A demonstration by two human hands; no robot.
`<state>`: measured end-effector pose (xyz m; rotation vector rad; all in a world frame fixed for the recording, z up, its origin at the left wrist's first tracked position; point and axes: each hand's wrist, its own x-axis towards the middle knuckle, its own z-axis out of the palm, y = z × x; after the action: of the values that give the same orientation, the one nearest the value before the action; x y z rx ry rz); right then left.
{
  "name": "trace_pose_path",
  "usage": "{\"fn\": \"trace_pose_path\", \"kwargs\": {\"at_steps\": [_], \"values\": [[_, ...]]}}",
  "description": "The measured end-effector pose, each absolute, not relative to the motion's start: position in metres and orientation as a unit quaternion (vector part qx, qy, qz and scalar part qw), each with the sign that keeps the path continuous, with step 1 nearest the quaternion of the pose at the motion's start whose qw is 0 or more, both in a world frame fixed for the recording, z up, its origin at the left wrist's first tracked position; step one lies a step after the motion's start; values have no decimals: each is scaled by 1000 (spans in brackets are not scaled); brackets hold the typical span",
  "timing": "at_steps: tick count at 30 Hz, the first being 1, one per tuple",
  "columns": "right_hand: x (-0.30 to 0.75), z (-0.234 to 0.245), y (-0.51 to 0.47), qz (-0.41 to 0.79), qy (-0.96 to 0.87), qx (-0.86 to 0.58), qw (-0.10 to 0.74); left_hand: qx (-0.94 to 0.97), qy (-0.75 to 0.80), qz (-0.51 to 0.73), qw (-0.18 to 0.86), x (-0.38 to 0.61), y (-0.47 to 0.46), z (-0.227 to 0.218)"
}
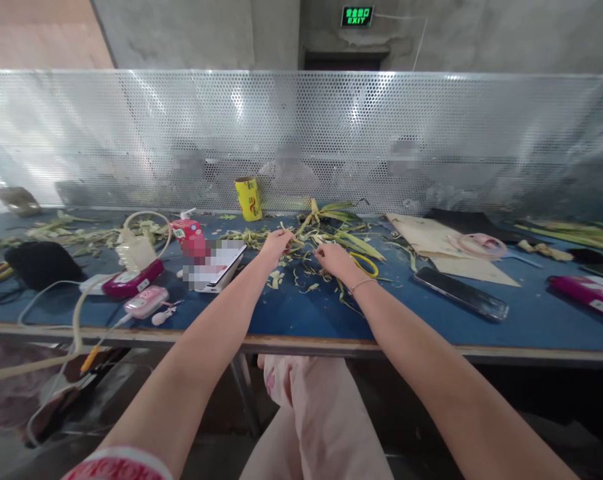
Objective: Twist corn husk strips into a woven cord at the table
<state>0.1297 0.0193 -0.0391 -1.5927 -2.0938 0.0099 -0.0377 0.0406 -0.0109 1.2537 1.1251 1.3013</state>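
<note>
My left hand (280, 244) is closed in a pinch over the table, with a thin pale-green plant strip (300, 244) at its fingertips. Just to the right, my right hand (332, 258) has its fingers curled together at the same wispy plant matter; its grip is partly hidden. Beyond both hands lies a bundle of green leafy stalks (338, 215), with a longer leaf (361, 245) reaching to the right. Plant scraps (276, 278) are scattered below the hands. A yellow ring (370, 267) lies beside my right wrist.
A perforated metal screen (206, 113) borders the blue table (301, 313) at the back. Left are a yellow tube (248, 199), red pump bottle (191, 237), phone (221, 262) and cables. Right are a dark phone (461, 293), pale sheet (436, 243) and magenta box (588, 295).
</note>
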Motion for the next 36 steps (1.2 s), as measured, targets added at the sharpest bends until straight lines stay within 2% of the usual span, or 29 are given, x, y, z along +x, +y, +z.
{"fn": "trace_pose_path", "kwargs": {"at_steps": [6, 9, 15, 22, 30, 36], "values": [[130, -29, 16, 68, -723, -551, 410, 463, 429, 463, 622, -35, 35, -8], [128, -27, 12, 121, -729, -500, 452, 458, 401, 395, 688, -35, 35, -8], [121, -27, 4, 157, -794, -399, 431, 458, 348, 402, 713, -34, 31, -3], [122, -30, 5, 173, -825, -403, 357, 422, 309, 498, 692, -36, 34, -2], [124, -30, 10, 153, -827, -394, 370, 466, 327, 478, 669, -34, 33, -6], [126, -28, 8, 184, -820, -365, 402, 472, 346, 481, 653, -33, 33, -6]]}}
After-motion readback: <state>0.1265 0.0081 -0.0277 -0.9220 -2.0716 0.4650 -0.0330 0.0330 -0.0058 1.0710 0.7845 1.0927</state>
